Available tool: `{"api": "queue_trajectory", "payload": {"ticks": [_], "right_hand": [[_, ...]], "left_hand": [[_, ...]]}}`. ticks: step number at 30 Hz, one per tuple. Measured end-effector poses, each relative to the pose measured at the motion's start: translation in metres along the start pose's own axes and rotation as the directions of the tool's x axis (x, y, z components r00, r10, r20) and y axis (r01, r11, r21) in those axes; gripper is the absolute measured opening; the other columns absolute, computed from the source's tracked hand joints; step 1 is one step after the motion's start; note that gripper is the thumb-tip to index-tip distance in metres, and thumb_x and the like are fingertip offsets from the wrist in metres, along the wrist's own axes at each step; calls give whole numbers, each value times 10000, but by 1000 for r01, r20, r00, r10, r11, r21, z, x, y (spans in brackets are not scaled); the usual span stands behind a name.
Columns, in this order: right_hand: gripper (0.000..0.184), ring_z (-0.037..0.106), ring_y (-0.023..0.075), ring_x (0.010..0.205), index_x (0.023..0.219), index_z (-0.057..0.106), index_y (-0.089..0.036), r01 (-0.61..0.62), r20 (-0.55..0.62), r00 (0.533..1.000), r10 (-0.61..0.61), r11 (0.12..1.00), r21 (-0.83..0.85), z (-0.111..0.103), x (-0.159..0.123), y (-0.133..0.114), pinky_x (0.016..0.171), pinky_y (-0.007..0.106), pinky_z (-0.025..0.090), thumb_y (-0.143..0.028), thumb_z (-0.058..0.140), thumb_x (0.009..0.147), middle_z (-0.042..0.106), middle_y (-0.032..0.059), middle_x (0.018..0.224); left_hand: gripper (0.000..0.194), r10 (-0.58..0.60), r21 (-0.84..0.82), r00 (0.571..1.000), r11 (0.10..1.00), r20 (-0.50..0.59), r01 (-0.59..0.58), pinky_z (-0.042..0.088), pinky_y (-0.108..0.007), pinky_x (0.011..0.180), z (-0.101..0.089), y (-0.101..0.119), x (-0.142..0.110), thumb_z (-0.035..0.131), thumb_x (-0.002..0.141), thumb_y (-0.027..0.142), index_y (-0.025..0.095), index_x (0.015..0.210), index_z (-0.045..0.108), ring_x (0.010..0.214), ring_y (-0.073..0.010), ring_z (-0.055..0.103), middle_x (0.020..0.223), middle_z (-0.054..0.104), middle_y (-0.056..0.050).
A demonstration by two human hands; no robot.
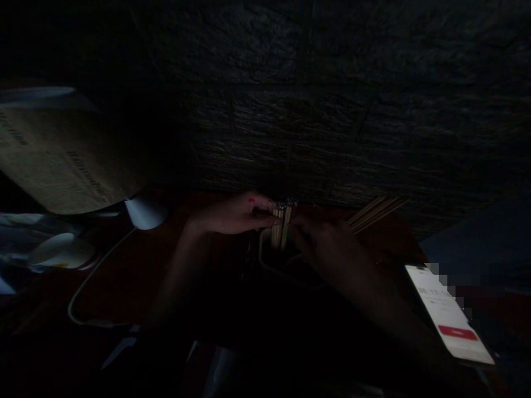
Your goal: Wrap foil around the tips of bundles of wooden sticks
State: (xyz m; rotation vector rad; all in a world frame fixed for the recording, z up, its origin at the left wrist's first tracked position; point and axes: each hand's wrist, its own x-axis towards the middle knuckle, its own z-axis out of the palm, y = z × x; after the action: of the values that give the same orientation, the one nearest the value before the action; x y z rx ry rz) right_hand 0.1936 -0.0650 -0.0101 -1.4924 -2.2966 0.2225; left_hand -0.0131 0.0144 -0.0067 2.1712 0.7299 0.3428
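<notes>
The light is very dim. My left hand (244,213) is closed, its thumb and fingers pinching a small bundle of wooden chopsticks (276,236). Against it, my right hand (327,243) grips a second small bundle of chopsticks (285,236). Both bundles stand nearly upright side by side, and something shiny like clear wrap (292,202) shows at their tops. Below them is an open container (262,255) with a pale rim; their lower ends go into its dark opening. Several more chopsticks (377,213) lie slanted just beyond my right hand.
A phone (452,315) with a lit screen lies to the right. At left stand a brown paper bag (70,160), a white cone-shaped thing (144,214) with a white cable (97,271), and a white cup (62,251). A brick-patterned wall (265,116) rises behind the brown table (141,265).
</notes>
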Motion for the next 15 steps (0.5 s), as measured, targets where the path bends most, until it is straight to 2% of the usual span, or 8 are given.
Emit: {"api": "queue_trajectory", "payload": {"ticks": [5,15], "right_hand": [[263,702,203,687,981,729,-169,-4,12,1000,5,998,-55,7,2,2,591,310,385,-223,472,991,770,91,877],[265,695,188,692,1044,731,-188,20,26,999,-19,999,-34,5,0,4,604,304,432,-192,473,984,766,84,920]], "left_hand": [[238,4,-39,1000,999,-16,-5,435,-197,604,1,0,0,562,926,309,128,995,702,687,-105,541,791,629,-13],[268,-27,-23,1000,999,-14,26,437,-214,624,1,-1,0,559,931,336,118,993,703,705,-111,540,816,635,-22]]}}
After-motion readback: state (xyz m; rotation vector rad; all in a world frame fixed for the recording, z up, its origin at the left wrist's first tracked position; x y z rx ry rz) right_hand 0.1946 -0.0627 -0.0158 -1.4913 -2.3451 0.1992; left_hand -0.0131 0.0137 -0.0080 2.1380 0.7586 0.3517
